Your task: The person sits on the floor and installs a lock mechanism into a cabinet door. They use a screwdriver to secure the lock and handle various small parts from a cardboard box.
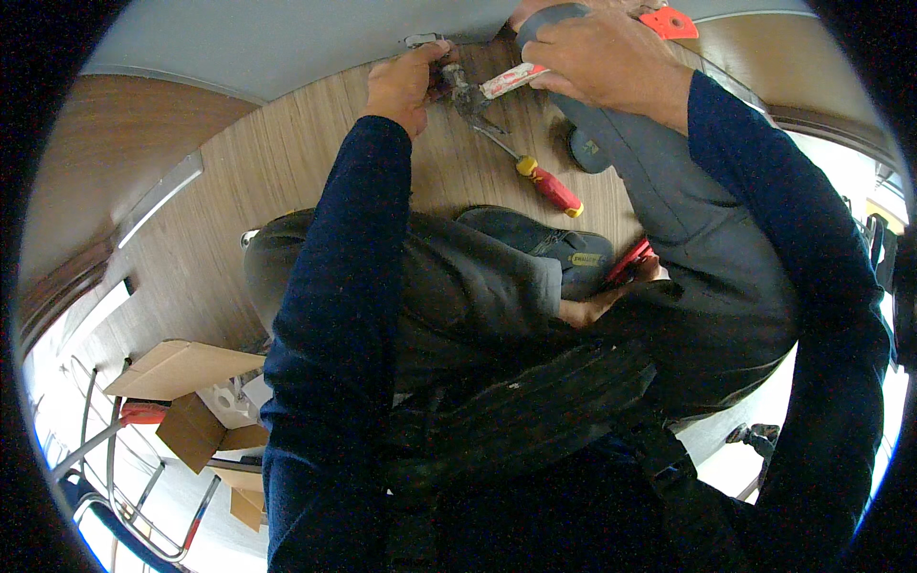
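Observation:
My right hand [611, 59] grips a hammer by its worn red-and-white handle [514, 80]. The metal hammer head [465, 96] points left, close beside my left hand. Low at the grey panel's edge, my left hand [401, 86] is closed with its fingertips near a small metal plate [425, 40]; what it pinches is hidden. A screwdriver [550, 185] with a red and yellow handle lies on the wood-look floor, its shaft reaching toward the hammer head. Past my right hand sits a flat orange piece with a hole [669, 23].
A grey panel [277, 43] rises ahead, with brown wooden panels [124, 143] at either side. My dark shoe [535, 239] is below the screwdriver, a red object [630, 259] beside it. At lower left are an opened cardboard box [196, 368] and a bent metal-tube frame [115, 477].

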